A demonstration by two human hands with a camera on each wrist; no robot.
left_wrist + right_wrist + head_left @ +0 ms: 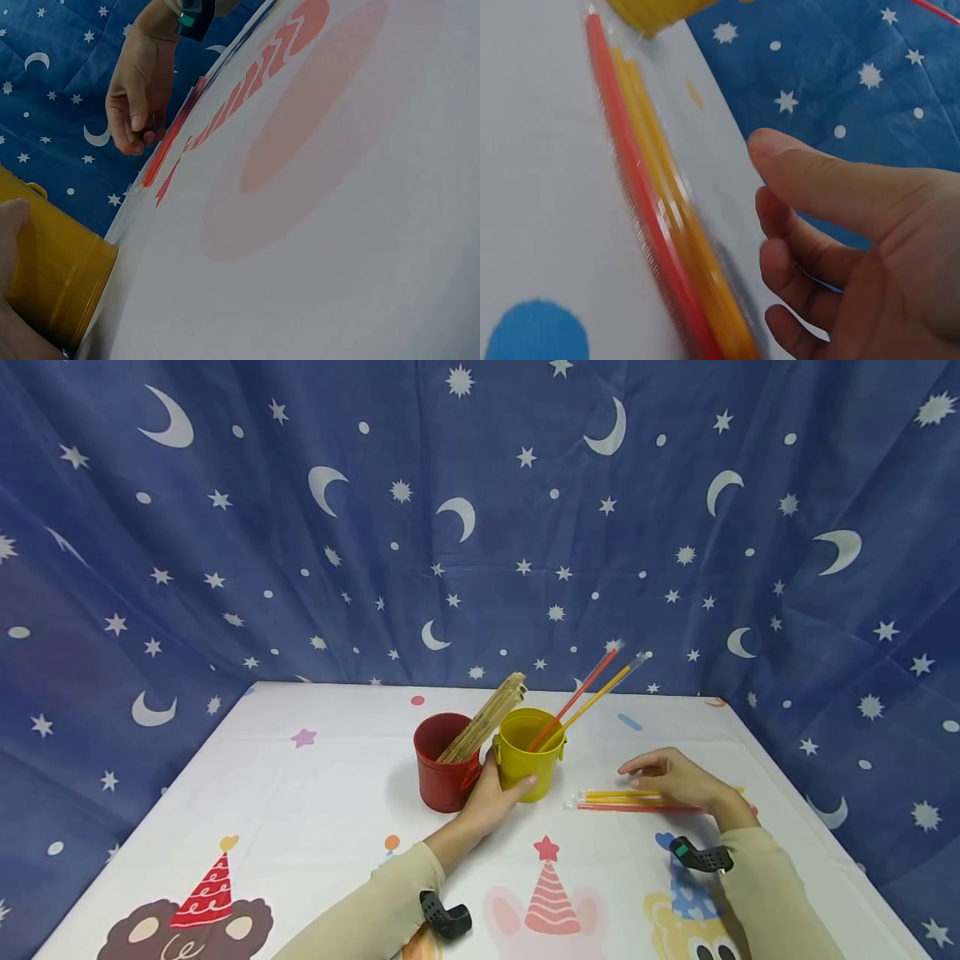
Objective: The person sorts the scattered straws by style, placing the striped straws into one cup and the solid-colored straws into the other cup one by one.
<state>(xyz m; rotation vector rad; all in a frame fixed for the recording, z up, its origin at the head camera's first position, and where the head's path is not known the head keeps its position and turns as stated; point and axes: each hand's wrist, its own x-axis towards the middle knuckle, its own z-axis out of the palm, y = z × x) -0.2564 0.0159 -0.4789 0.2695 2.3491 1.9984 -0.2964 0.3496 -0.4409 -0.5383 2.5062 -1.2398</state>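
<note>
My left hand (489, 806) grips a small yellow bucket (517, 770), with the thumb across its front. Two wrapped straws, a red one (577, 697) and a yellow-orange one (597, 695), lean out of that bucket to the right. Over several plastic-wrapped straws (649, 180), red and yellow-orange, lying on the table, my right hand (678, 778) hovers with loosely bent fingers and nothing held. In the right wrist view, thumb and fingertips are apart beside these straws. In the left wrist view, the yellow bucket (64, 259) shows at the lower left with part of my left hand.
A red bucket (433, 777) stands just left of the yellow one, holding a bundle of thin pale wooden sticks (483, 718) that tilts right. A white cloth with party animals covers the table (322, 810). Behind hangs a blue curtain (495, 602) with moons and stars.
</note>
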